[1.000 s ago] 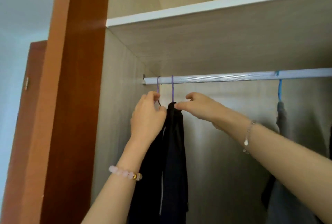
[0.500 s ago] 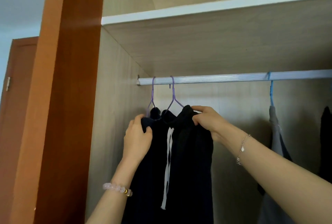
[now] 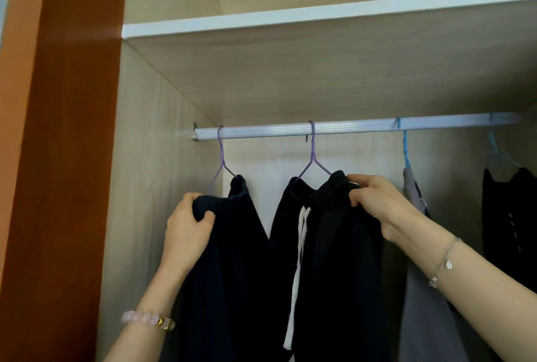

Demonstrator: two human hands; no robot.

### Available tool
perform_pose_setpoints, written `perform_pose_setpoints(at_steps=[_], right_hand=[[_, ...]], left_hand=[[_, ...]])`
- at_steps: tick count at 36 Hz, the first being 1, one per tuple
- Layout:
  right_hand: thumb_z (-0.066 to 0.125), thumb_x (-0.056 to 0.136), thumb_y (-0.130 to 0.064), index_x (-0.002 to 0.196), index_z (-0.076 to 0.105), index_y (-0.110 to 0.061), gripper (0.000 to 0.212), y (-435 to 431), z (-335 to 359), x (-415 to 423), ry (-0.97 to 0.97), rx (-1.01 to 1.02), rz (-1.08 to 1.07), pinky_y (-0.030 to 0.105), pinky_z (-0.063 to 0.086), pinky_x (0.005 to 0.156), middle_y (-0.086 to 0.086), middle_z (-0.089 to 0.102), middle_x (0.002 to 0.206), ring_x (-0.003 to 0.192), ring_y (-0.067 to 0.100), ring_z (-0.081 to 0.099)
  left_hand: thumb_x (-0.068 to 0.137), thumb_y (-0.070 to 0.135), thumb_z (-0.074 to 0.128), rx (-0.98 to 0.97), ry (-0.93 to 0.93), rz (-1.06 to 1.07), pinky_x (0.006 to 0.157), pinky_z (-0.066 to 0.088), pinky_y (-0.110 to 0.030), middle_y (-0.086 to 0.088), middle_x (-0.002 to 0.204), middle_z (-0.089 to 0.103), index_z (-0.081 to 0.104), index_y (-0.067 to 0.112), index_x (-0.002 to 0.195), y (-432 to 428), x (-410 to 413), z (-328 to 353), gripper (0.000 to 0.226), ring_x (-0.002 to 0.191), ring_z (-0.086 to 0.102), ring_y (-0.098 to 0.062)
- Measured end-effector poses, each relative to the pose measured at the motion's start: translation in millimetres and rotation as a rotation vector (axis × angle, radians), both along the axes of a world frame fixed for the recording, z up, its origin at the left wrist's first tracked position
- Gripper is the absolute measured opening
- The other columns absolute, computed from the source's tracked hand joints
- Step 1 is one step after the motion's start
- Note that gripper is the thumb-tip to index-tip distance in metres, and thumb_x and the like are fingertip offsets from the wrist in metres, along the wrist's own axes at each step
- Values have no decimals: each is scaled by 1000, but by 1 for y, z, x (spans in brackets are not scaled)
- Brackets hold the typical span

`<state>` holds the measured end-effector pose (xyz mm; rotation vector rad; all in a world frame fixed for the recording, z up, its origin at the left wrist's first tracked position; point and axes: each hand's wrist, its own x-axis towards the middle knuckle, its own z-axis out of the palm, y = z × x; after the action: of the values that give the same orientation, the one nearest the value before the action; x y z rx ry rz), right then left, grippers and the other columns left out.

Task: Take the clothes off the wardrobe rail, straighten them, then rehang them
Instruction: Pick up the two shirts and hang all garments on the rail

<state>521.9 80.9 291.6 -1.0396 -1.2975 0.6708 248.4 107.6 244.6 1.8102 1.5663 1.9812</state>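
Note:
A silver wardrobe rail [image 3: 357,127] runs under a shelf. Two purple hangers hook on it: the left hanger [image 3: 220,155] carries a dark navy garment [image 3: 232,245], the right hanger [image 3: 313,155] a black garment with a white drawstring [image 3: 337,260]. My left hand [image 3: 187,229] grips the top left edge of the navy garment. My right hand [image 3: 377,202] pinches the top right edge of the black garment. Both garments hang on the rail, now apart.
A grey garment on a blue hanger [image 3: 405,146] hangs just right of my right hand, and another black garment [image 3: 508,216] further right. The wardrobe's side wall [image 3: 151,187] and orange-brown frame [image 3: 64,158] stand at the left. The white-edged shelf [image 3: 319,14] is above.
My hands dropped from the hanger hooks to the garments' top edges. The right purple hanger slid right along the rail, separating the two dark garments. The view shifted left and closer.

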Motion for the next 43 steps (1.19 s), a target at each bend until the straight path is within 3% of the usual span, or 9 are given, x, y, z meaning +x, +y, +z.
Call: perform_pose_setpoints(at_steps=[11,18,20,24,28,31,34,38,43], right_hand=[[34,82,16,137,44,-9,61,-13,-1,10,-24,13,-24,25,49,64,4,61,88,79,18,59],[40,84,12,133,46,-11,55,-12,-6,11,-61,27,-27,21,45,60,-2,58,90,78,12,55],[44,85,8,136,44,-12,55,-11,-8,12,-93,53,-43,22,48,67,-4,59,96,85,12,56],[49,88,-4,143,36,-16,57,-14,-10,18,-260,132,-140,30,44,100,3,46,141,120,19,50],[47,92,-12,140,41,-21,49,-23,-12,25,-536,391,-290,9,30,93,-7,45,141,126,7,44],[46,95,-15,131,51,-25,38,-34,-6,37,-684,642,-452,-3,24,89,-19,48,130,108,-12,41],[49,91,-16,125,54,-27,36,-41,3,60,-681,726,-684,18,35,83,-15,55,126,100,-3,53],[54,86,-23,136,40,-28,52,-37,12,95,-758,411,-788,36,42,93,-9,43,139,128,15,40],[56,85,-13,142,37,-17,60,-25,10,120,-493,83,-387,28,34,102,2,41,145,131,19,41]], left_hand=[[87,3,52,21,-8,54,95,48,-45,-10,113,64,57,13,115,-10,12,5,31,104,59,-31],[90,9,52,33,40,122,87,45,-40,-9,120,59,53,15,123,-11,21,4,34,102,56,-27],[91,11,52,21,95,194,83,42,-40,-10,125,56,50,13,128,-10,25,3,37,106,56,-32],[85,9,60,-3,281,442,80,48,-50,-19,124,55,53,4,128,-13,34,4,44,105,56,-43],[63,-5,74,199,387,572,76,51,-57,-28,107,61,61,-7,111,-17,51,11,50,100,58,-48],[69,-3,72,334,398,425,80,51,-51,-19,113,62,61,-1,116,-29,82,20,49,105,59,-40],[90,19,59,297,318,86,88,41,-31,5,134,49,48,18,133,-39,124,32,45,123,48,-18],[92,36,55,125,319,-212,103,38,-30,9,146,37,35,21,143,-23,189,55,57,134,39,-12],[89,41,57,-140,345,-352,108,35,-40,-4,157,18,10,14,152,6,243,72,83,141,30,-26]])
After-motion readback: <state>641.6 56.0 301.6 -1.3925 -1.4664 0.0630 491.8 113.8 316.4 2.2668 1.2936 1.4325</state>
